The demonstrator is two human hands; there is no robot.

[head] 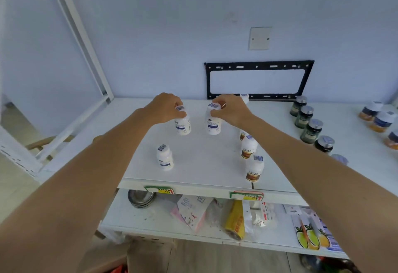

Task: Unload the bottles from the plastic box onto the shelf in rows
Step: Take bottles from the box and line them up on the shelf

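White shelf, two white blue-labelled bottles held by caps

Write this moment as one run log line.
left hand: grips white plastic bottle | right hand: grips second white bottle | both upright on white shelf

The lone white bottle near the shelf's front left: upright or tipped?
Upright. The white bottle stands on its base on the shelf, barcoded cap on top, untouched by either hand.
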